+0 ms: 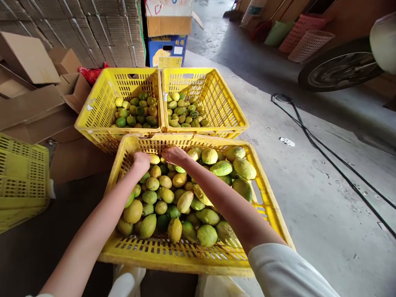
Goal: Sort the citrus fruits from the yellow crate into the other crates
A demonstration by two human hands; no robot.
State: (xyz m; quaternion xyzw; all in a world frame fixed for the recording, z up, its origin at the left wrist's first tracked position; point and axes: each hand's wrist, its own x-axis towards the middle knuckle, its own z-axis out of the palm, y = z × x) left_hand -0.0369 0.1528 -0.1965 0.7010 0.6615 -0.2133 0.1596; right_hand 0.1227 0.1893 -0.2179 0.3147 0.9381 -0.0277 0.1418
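The near yellow plastic crate (pixel 198 264) holds a layer of lemons (pixel 167 194), yellow to green, with larger, longer green-yellow fruit toward its right side. My left hand (pixel 142 159) is at the crate's far left part, closed, with a yellow lemon (pixel 155 159) at its fingertips. Just to the right, my right hand (pixel 175 155) reaches to the far wall with its fingers curled down. A small yellow fruit shows beneath those fingers; whether they grip it is hidden.
Behind stand two more yellow crates, the left crate (pixel 88 119) and the right crate (pixel 230 105), each partly filled with fruit. Flattened cardboard (pixel 34 103) lies left, near another yellow crate (pixel 23 181). A black cable (pixel 306 132) and a wheel (pixel 338 68) are right.
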